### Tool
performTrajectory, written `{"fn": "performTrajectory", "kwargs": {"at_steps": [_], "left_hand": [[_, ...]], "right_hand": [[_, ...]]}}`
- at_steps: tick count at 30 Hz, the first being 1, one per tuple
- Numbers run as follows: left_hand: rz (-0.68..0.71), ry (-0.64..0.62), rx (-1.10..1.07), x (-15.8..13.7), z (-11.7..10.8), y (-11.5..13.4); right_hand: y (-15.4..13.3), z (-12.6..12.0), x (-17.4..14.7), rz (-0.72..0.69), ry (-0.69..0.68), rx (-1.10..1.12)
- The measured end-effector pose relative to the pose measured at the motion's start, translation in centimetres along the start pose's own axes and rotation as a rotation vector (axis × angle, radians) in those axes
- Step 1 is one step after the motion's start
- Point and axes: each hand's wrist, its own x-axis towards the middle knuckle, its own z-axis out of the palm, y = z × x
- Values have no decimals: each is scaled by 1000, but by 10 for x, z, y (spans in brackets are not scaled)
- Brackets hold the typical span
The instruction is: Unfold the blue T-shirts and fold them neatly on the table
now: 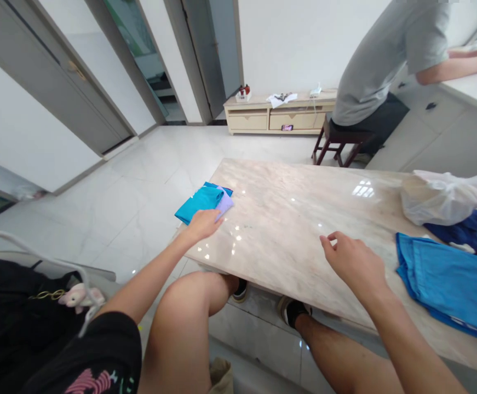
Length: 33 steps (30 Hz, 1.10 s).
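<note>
My left hand (204, 225) is at the table's left end, its fingers closed on the near edge of a folded bright blue garment (199, 202). A lilac piece (224, 203) shows at the garment's right side, by my fingertips. Part of this bundle reaches past the table edge. Above the marble table (271, 219), on the right, my right hand (355, 262) hangs with its fingers loosely bent and a gap between thumb and forefinger; it holds nothing. Nearest to it, a folded blue garment (452, 279) lies on the table farther right.
A white plastic bag (443, 197) and dark blue cloth (472, 230) sit at the table's right end. Beyond, a person in a grey shirt (378, 65) sits on a dark stool (340, 137). A low cabinet (248, 121) stands against the wall. A black bag (16, 317) is at my left.
</note>
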Motion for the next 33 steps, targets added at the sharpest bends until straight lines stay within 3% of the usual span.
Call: {"fn": "performTrajectory", "kwargs": {"at_steps": [3,6,8,10,13,16,21,24,28,33], "left_hand": [[90,105,-103,-96,-11,40],[87,160,-168,-186,-6,87],[119,283,-160,-230,0,109],[200,410,-132,-256,7,122],[360,488,-100,-266,14,130],[451,480,-77,-268,13,130],[426,578,-129,-294,29,115],[438,613,-137,-315,54,109],[444,555,-133,-332,67,113],[370,553,-137,-322,48,112]], "right_hand": [[2,2,-1,3,18,19],[-4,-2,-14,1,25,25],[-13,-11,-32,-11,16,25],[-21,-21,-52,9,15,36],[-26,-29,-88,94,81,56],[-19,-10,-153,159,237,76],[1,75,-288,-36,661,120],[-1,118,-339,-131,733,112],[-14,130,-360,-149,684,143],[-27,112,-348,-163,591,157]]}}
